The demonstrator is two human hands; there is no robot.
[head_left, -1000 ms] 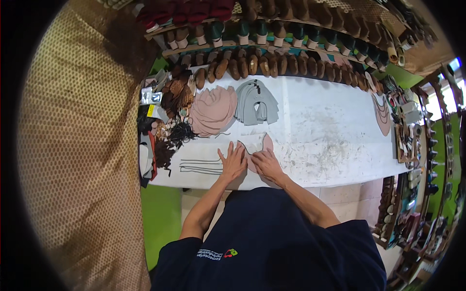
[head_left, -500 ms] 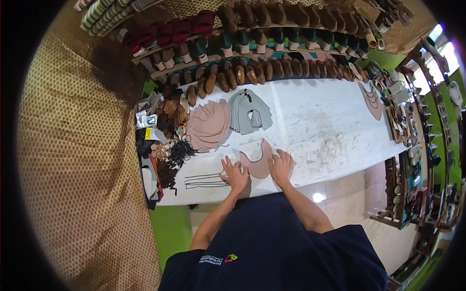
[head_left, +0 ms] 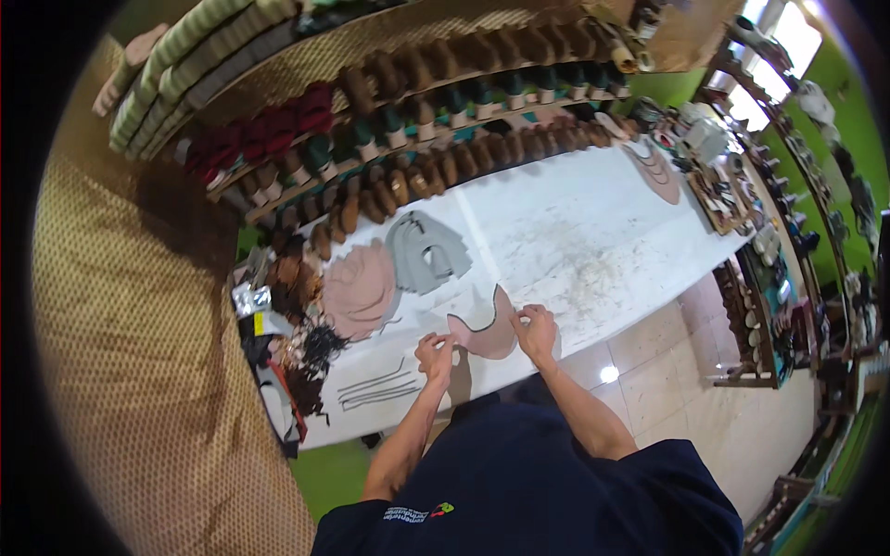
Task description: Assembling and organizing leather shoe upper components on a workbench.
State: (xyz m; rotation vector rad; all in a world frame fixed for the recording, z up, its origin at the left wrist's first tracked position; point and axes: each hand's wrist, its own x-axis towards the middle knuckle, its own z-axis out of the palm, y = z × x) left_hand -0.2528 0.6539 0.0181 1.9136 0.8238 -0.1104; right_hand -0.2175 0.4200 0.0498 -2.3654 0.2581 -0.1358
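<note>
Between my hands is a pink, crescent-shaped shoe upper piece (head_left: 489,344) with a dark line along its inner curve. My left hand (head_left: 435,357) pinches its left tip, fingers closed. At the opposite side, my right hand (head_left: 537,332) grips the edge between thumb and fingers. Shadows beside the hands suggest that the piece is held a little above the white table (head_left: 593,222). Several thin dark strips (head_left: 378,389) lie left of my left hand. Farther off are a fanned stack of pink pieces (head_left: 356,292) and a stack of grey pieces (head_left: 425,252).
Rows of brown shoe forms (head_left: 450,171) line the table's far edge, below shelves with green forms (head_left: 454,104) and red shoes (head_left: 255,139). Dark cords (head_left: 320,345) and scraps crowd the left end. More pink pieces (head_left: 656,176) and a tray (head_left: 723,199) are at the right end.
Both hands have gone from resting spread over the pink piece to pinching its two sides, and it appears raised and turned slightly. The head view has shifted and tilted.
</note>
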